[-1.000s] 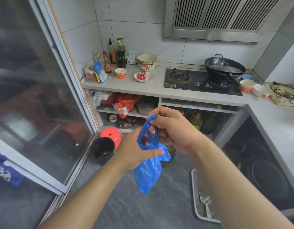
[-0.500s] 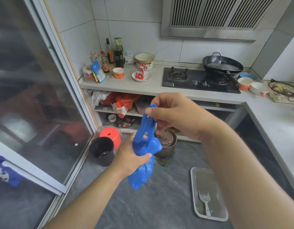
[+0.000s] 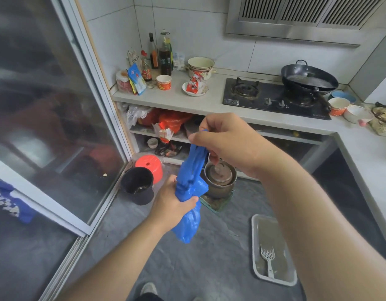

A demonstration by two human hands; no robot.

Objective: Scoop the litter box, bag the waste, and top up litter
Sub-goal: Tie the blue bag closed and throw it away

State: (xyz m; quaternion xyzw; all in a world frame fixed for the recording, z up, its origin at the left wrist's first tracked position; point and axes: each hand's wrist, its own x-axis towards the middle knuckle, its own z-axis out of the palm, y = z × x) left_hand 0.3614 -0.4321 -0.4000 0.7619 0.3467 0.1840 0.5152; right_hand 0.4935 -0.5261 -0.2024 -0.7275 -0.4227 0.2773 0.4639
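Blue bag (image 3: 188, 205) held mid-air over the floor, long axis near vertical, leaning slightly right at top; handles up, bulging bottom hanging down. Right hand (image 3: 225, 141) pinches the handles at the top; left hand (image 3: 173, 205) is clenched around the bag's neck lower down. Vs 0.5 s ago: the handles are stretched longer, hands farther apart, bag more taut. Litter tray (image 3: 256, 246) lies on the floor to the lower right with the white scoop (image 3: 267, 260) in it. Black bin (image 3: 137, 185) sits left of the bag, brown pot (image 3: 220, 180) right behind it.
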